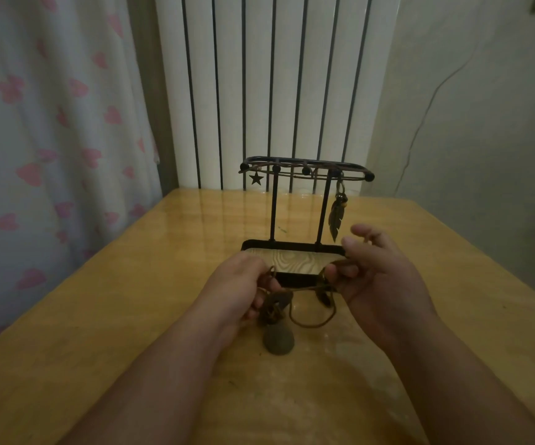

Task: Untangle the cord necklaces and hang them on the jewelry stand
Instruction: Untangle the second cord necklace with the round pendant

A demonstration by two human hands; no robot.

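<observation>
Necklace (272,311) murky between left hand (234,284), right hand (378,271)

Head view: forward-down, close over table (452,284), facing radiator (276,75).

The wooden table (125,316) bears the jewelry stand (292,245).

table (131,316): wood, yellow-tan, glossy varnish, mirrors the radiator (259,75). stand (273,207): thin metal rod, matt black. base panel (295,260): pale wood grain, smooth. cord (301,288): brown, matt, leather or waxed string, can't tell which. feather pendant (336,220): dull bronze-toned metal, ridged. star pendant (256,179): dark, flat, matt. stone pendant (278,340): grey, matt, smooth-looking. curtain (51,123): thin cloth, soft folds, matt. radiator: white painted ribs, smooth, slight sheen. wall (484,123): painted, matt.
</observation>
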